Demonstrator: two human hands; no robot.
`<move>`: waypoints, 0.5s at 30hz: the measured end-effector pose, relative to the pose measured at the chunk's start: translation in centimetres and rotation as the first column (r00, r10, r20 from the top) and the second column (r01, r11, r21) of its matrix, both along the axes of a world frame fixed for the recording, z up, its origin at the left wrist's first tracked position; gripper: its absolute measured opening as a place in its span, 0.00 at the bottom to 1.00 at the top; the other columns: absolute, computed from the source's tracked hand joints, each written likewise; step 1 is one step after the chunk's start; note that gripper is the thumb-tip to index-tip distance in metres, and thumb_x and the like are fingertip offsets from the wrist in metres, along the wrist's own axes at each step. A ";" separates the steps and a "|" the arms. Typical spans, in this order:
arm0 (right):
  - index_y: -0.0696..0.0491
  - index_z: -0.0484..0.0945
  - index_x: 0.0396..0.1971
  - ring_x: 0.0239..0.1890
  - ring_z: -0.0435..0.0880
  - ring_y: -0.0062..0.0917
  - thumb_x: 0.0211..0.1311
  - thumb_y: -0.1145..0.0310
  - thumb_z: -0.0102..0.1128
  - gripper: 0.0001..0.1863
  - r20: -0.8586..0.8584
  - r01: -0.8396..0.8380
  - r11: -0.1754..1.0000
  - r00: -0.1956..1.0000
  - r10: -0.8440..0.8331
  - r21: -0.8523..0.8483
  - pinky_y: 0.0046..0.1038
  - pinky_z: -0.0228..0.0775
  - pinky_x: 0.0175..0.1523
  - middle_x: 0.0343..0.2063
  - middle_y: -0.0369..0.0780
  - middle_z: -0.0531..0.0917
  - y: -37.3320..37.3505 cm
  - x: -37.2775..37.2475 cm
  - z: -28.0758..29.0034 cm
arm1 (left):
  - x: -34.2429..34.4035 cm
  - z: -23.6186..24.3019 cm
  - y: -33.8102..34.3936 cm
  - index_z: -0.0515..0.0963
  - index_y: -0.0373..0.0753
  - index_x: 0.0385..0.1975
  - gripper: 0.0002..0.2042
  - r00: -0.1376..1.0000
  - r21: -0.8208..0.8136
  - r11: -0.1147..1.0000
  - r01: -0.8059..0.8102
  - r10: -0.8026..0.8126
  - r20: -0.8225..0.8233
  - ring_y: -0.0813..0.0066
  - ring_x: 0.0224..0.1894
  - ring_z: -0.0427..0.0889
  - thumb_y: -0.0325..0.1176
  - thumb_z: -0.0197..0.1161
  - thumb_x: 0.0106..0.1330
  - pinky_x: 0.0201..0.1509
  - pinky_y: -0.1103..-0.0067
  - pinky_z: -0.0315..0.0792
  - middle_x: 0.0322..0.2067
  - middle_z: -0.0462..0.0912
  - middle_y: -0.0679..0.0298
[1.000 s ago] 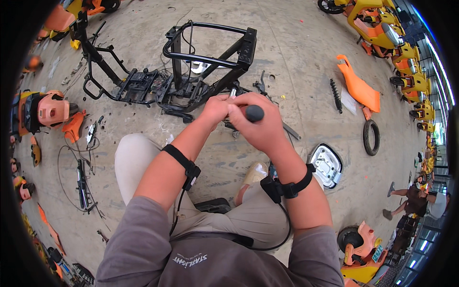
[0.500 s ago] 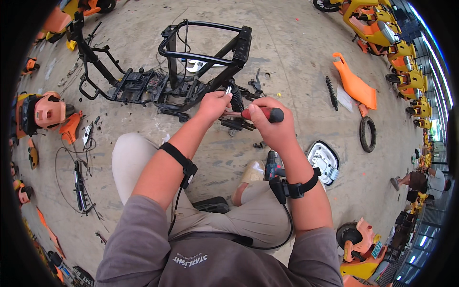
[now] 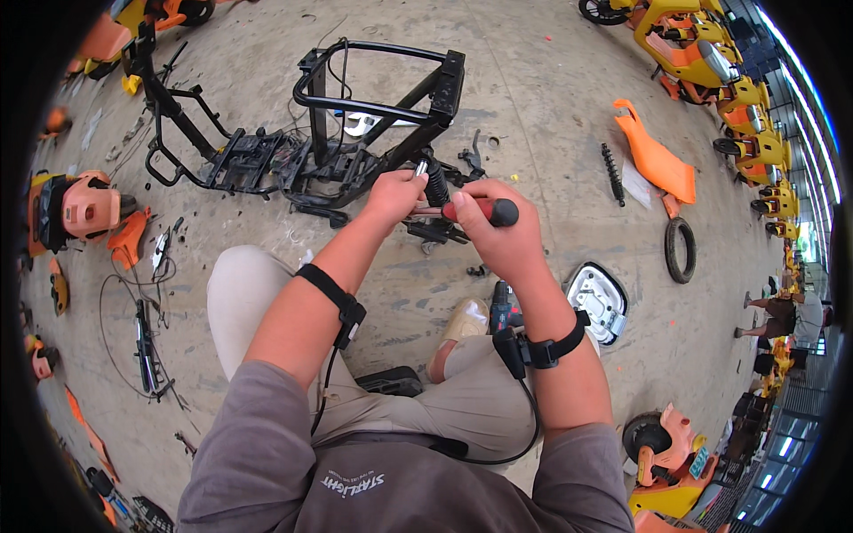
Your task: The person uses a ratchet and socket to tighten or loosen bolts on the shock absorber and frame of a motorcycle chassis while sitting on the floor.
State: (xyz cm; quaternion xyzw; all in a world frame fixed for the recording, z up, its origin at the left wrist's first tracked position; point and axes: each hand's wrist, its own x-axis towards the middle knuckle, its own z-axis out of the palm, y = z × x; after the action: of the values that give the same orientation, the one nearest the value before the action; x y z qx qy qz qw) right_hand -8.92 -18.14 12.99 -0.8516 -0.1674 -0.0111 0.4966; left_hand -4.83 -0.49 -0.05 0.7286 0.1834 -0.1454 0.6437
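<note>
My right hand (image 3: 504, 229) is closed round the red-and-black handle of a screwdriver (image 3: 484, 211). Its shaft points left, toward my left hand (image 3: 395, 197). Those fingers are closed on a silver metal piece (image 3: 421, 167) whose end sticks up past the thumb; its lower part is hidden in the grip, so I cannot tell its kind. Both hands are at the rear of a bare black scooter frame (image 3: 378, 107), beside a black coil-spring shock absorber (image 3: 436, 185). The screwdriver's tip is hidden by my left hand.
A power drill (image 3: 505, 306) lies by my foot, with a white-lined shell (image 3: 597, 302) right of it. Farther right are a loose shock absorber (image 3: 613, 173), an orange panel (image 3: 656, 155) and a tyre (image 3: 681, 250). Cables (image 3: 120, 329) lie left. Yellow scooters (image 3: 751, 111) line the right side.
My hands keep the same grips and have barely moved against the frame. The whole view has shifted slightly. At the far right, a person in the background has changed posture.
</note>
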 end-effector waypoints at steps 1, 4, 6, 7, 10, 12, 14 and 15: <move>0.54 0.82 0.30 0.29 0.82 0.31 0.59 0.62 0.68 0.11 -0.003 -0.001 1.000 1.000 0.001 0.001 0.29 0.74 0.37 0.27 0.40 0.84 0.3 0.0 0.2 | 0.0 0.0 0.0 0.81 0.37 0.26 0.15 1.000 0.002 1.000 0.016 -0.016 -0.012 0.78 0.25 0.74 0.42 0.62 0.68 0.29 0.77 0.68 0.23 0.79 0.67; 0.54 0.82 0.30 0.29 0.83 0.31 0.58 0.63 0.69 0.10 -0.010 -0.014 0.999 1.000 0.015 0.049 0.29 0.75 0.38 0.27 0.39 0.84 1.2 0.2 0.6 | 0.3 -0.8 0.0 0.83 0.36 0.33 0.12 1.000 -0.056 0.998 -0.006 0.004 -0.019 0.78 0.30 0.76 0.39 0.62 0.68 0.34 0.76 0.71 0.29 0.82 0.66; 0.53 0.82 0.30 0.31 0.84 0.31 0.56 0.64 0.69 0.08 0.048 -0.075 0.996 0.996 0.073 0.041 0.29 0.75 0.39 0.28 0.39 0.84 1.7 0.4 0.7 | 0.6 -1.8 0.3 0.83 0.35 0.37 0.11 1.000 -0.062 0.998 0.016 -0.017 -0.007 0.78 0.32 0.78 0.37 0.61 0.68 0.37 0.76 0.73 0.32 0.83 0.65; 0.53 0.82 0.30 0.31 0.84 0.31 0.56 0.64 0.69 0.08 0.044 -0.075 0.996 0.996 0.073 0.044 0.29 0.75 0.39 0.28 0.39 0.84 2.1 0.3 0.9 | 0.7 -2.3 0.4 0.83 0.34 0.40 0.11 0.999 -0.071 0.997 0.040 -0.039 0.009 0.77 0.35 0.80 0.35 0.61 0.68 0.40 0.76 0.75 0.35 0.84 0.64; 0.53 0.82 0.30 0.33 0.84 0.31 0.56 0.65 0.69 0.08 0.042 -0.093 0.994 0.995 0.090 0.065 0.29 0.76 0.41 0.29 0.38 0.85 2.8 0.4 0.9 | 0.9 -3.6 0.3 0.84 0.34 0.32 0.14 0.996 -0.192 0.981 -0.039 0.054 0.075 0.78 0.25 0.77 0.40 0.62 0.68 0.31 0.75 0.72 0.24 0.82 0.63; 0.52 0.83 0.30 0.34 0.84 0.32 0.55 0.65 0.69 0.08 0.043 -0.113 0.992 0.993 0.111 0.061 0.30 0.76 0.42 0.30 0.38 0.85 2.7 0.6 0.7 | 0.8 -3.5 0.1 0.84 0.34 0.34 0.13 0.997 -0.195 0.980 -0.043 0.056 0.061 0.78 0.26 0.77 0.39 0.62 0.68 0.31 0.76 0.72 0.25 0.83 0.63; 0.52 0.83 0.31 0.34 0.84 0.32 0.55 0.64 0.68 0.08 0.037 -0.116 0.991 0.993 0.114 0.067 0.30 0.76 0.42 0.30 0.38 0.85 2.5 0.6 0.7 | 0.7 -2.8 -0.3 0.85 0.34 0.35 0.13 0.997 -0.201 0.979 -0.041 0.052 0.048 0.79 0.26 0.78 0.39 0.62 0.68 0.32 0.76 0.72 0.25 0.83 0.63; 0.52 0.83 0.31 0.34 0.84 0.33 0.55 0.64 0.68 0.08 0.033 -0.129 0.989 0.991 0.127 0.075 0.31 0.76 0.42 0.30 0.38 0.85 2.4 0.7 0.8 | 0.6 -2.6 -0.3 0.84 0.34 0.34 0.13 0.996 -0.189 0.980 -0.057 0.068 0.054 0.78 0.26 0.78 0.39 0.62 0.68 0.31 0.76 0.72 0.24 0.83 0.63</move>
State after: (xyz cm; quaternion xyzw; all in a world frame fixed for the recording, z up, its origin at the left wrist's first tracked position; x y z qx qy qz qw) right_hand -8.27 -15.71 13.77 -0.8192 -0.2281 0.0022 0.5262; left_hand -4.23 -0.79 -2.66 0.6629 0.1723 -0.1197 0.7187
